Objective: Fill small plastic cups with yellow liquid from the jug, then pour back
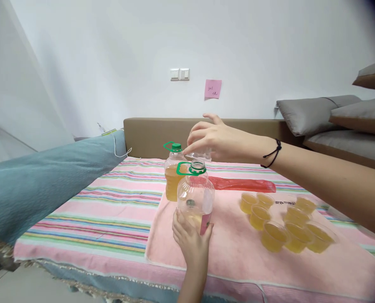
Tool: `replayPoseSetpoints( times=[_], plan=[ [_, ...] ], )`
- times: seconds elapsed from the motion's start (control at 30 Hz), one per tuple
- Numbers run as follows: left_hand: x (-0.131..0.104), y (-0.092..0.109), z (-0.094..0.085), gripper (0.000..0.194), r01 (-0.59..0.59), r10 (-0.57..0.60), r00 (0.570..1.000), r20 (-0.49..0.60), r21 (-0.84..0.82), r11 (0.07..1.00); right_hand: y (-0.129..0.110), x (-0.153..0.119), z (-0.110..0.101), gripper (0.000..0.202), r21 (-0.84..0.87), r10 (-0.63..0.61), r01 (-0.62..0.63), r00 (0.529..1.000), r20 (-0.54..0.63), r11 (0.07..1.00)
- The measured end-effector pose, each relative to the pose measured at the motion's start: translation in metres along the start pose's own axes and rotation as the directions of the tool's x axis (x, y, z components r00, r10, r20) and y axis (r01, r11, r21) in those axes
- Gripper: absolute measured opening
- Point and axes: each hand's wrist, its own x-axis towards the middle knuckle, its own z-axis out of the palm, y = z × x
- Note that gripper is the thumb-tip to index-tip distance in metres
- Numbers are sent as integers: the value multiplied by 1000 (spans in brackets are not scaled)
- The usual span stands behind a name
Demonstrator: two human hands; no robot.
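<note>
My left hand (190, 240) is wrapped round the lower part of a clear bottle (195, 193) with a green ring handle, an uncapped mouth and a little pale liquid low inside. Above and just behind that mouth is my right hand (211, 136), its fingers bent at a clear plastic piece (203, 155) whose shape is mostly hidden. Behind the front bottle, slightly left, stands a second bottle (171, 181) of yellow liquid, with a green cap. Several clear cups of yellow liquid (274, 237) stand to the right on a pink cloth (231, 252).
A red plastic bag (244, 185) lies flat behind the cups. A striped sheet (111, 210) covers the surface, with a brown headboard (149, 132) at the back. Grey cushions (314, 111) are piled at the right, and a blue padded side (48, 176) runs along the left.
</note>
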Motion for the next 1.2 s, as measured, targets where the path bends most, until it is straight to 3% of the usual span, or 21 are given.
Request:
replayPoseSetpoints(
  times=[0.2,0.57,0.73,0.9,0.97,1.03,1.13,1.2],
  plan=[
    [1,0,0,113,-6,6,1000,8,6,1000,-2,0,2,60,-55,-55,57,998,33,997],
    [1,-1,3,110,-1,2,1000,-18,13,1000,-5,-20,1,53,-150,-64,66,998,20,987],
    [1,-1,1,108,-11,11,1000,-16,19,1000,-2,-40,3,60,-59,75,-76,997,-14,995],
    [3,-2,1,107,-22,22,1000,10,31,999,-7,-61,12,56,131,270,-266,963,-15,955],
    [4,-5,4,108,-24,24,1000,-7,23,999,-12,-71,14,57,235,390,-371,920,-39,899],
    [7,-8,7,113,-56,57,998,-17,17,998,-18,-84,17,60,402,548,-478,833,-73,781],
    [14,-11,13,119,-62,62,998,-15,-34,998,-25,-116,22,57,692,763,-518,642,-74,503],
    [20,-10,14,129,-40,40,999,-2,-71,997,-27,-147,26,55,783,856,-499,511,-81,372]
  ],
)
